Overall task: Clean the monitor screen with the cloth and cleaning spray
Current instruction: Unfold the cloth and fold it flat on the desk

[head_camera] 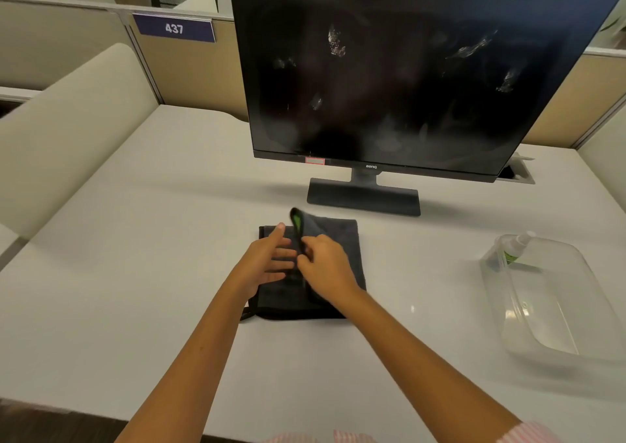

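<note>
A black monitor [399,80] stands at the back of the white desk [142,226], its dark screen marked with several whitish smudges. A folded dark grey cloth [342,239] with a green-lined edge lies flat on the desk in front of the monitor's stand. My right hand [327,266] pinches the cloth's raised edge and lifts a flap of it. My left hand [267,259] lies on the cloth's left half with its fingers straight. A small spray bottle [513,249] with a green label lies at the far end of a clear plastic tub [555,307] on the right.
Beige partition panels [189,70] enclose the desk at the back and left, one with a blue sign reading 437. A cable cut-out [518,171] sits behind the monitor's right corner. A chair and potted plants show beyond the partition.
</note>
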A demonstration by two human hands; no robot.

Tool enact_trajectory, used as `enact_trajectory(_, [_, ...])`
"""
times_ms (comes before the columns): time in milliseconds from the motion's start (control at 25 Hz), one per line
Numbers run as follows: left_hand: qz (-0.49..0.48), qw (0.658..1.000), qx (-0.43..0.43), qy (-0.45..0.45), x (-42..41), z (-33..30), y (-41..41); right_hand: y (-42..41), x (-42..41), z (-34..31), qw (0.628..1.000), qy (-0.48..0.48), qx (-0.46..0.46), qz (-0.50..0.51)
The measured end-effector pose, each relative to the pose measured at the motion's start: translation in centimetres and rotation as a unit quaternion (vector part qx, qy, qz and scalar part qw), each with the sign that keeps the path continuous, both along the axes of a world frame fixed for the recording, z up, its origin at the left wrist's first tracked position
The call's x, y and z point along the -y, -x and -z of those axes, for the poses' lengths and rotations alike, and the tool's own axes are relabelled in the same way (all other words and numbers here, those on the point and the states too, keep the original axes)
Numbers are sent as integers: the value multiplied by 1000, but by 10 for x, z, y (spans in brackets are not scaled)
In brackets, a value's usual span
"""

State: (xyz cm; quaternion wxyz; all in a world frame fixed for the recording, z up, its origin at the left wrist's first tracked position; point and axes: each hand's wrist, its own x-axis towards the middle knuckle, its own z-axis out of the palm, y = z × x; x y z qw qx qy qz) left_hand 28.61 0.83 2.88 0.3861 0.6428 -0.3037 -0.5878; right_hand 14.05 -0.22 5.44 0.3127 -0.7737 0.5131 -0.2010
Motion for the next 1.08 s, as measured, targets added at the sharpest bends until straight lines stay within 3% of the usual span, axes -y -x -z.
enact_trajectory(120, [-30, 996, 72, 49, 1, 9, -2, -17, -14, 16, 999, -18, 24, -39])
enact_trajectory(280, [-108, 975, 161, 105, 1, 24, -17, 6, -13, 35, 999, 31, 38, 13])
enact_trajectory(360, [-90, 968, 213, 96, 1, 32, -23, 18, -7, 49, 998, 48, -26, 29])
enact_trajectory(480, [-4, 949, 312, 48, -1, 48, -25, 28, -1, 71, 980, 28, -199, 7])
enact_trajectory(560, [8, 934, 356, 36, 0, 55, -27, 31, 2, 83, 967, 6, -255, -15])
enact_trajectory(800, [4, 904, 425, 39, -6, 58, -26, 40, 5, 95, 955, 13, -292, -47])
enact_trajectory(1000, [-10, 836, 541, 93, -16, 53, -13, 55, -13, 98, 955, 32, -292, -40])
enact_trajectory(1080, [30, 830, 550, 90, -16, 54, 1, 63, -19, 99, 951, 36, -305, -33])
